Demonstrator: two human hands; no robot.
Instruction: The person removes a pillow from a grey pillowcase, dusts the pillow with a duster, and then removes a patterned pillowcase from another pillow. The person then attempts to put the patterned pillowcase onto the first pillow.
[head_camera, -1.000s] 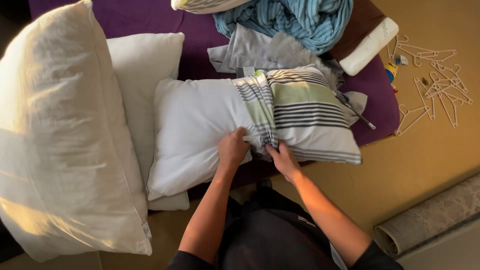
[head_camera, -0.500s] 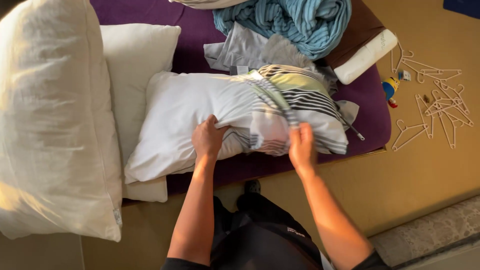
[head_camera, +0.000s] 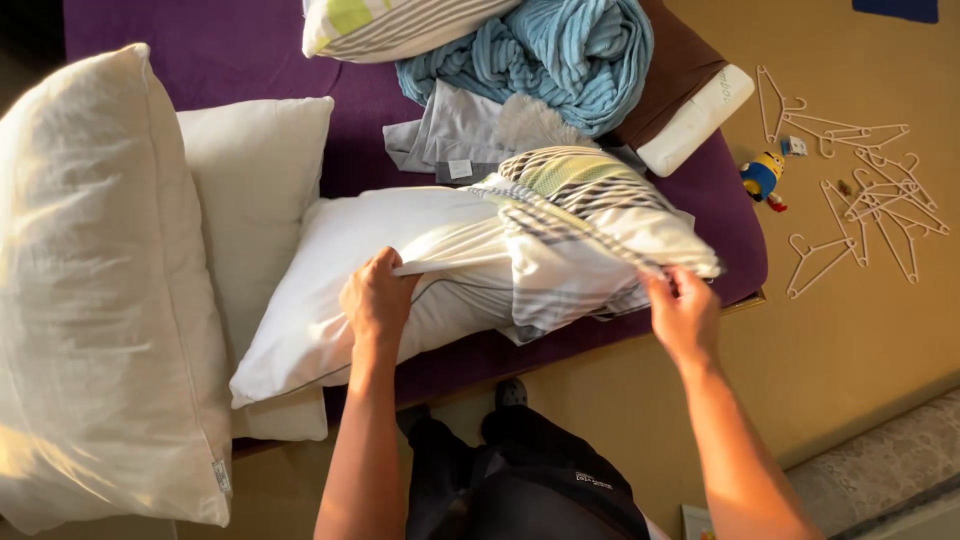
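Nearest camera, at bed edge: left hand (head_camera: 377, 297) clamped on white pillow (head_camera: 330, 300), gripping fabric fold; right hand (head_camera: 683, 313) pinching lower edge of striped pillowcase (head_camera: 585, 225), half drawn over pillow's right end. Pillow lying across purple bed (head_camera: 250, 50). Left: two bare white pillows (head_camera: 100, 290). Farther back: blue blanket (head_camera: 560, 50), grey cloth (head_camera: 450, 135). Floor at right: white hangers (head_camera: 860, 190).

A: State the lighting condition.
B: Warm, low light enters from my left. It glares on the big pillow (head_camera: 100, 290) and my forearms; the purple bed (head_camera: 230, 50) stays dim at top left.
A: State the image quality.
B: Focus is sharp. My right hand (head_camera: 683, 315) shows slight blur. Edges bow a little.
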